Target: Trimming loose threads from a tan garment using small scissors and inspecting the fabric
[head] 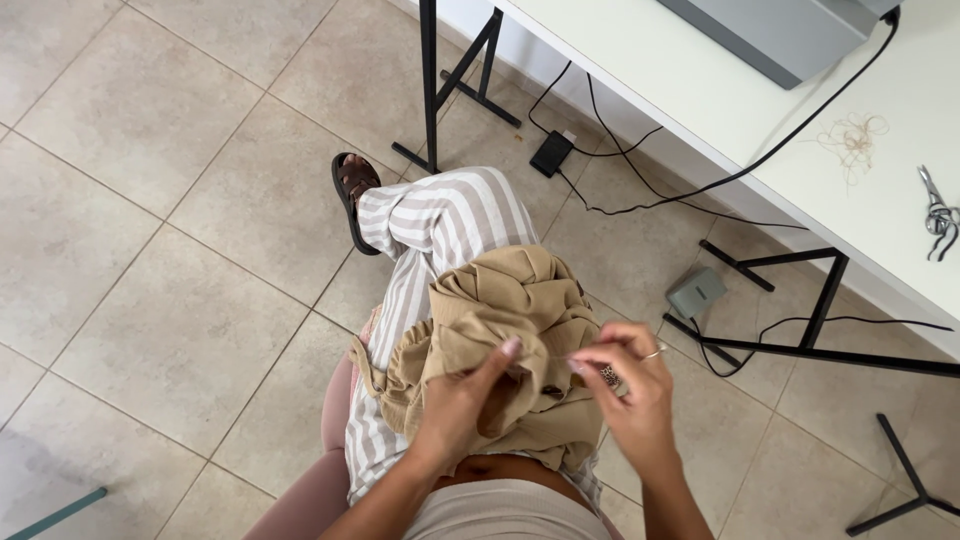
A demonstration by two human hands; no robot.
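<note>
A bunched tan garment (515,300) lies in my lap over striped beige-and-white trousers (440,220). My left hand (465,400) pinches a fold of the tan fabric between thumb and fingers. My right hand (625,375), with a ring on one finger, pinches something thin close to the left fingertips; a fine thread seems to run between them, and a small dark patterned object shows under its fingers. A dark button (552,392) sits on the fabric below the hands.
A white table (760,120) on black metal legs (430,90) stands to the right, with a grey machine (780,30), a thread tangle (853,138) and small scissors (937,212). Black cables, a power adapter (551,152) and a grey foot pedal (696,292) lie on the tiled floor.
</note>
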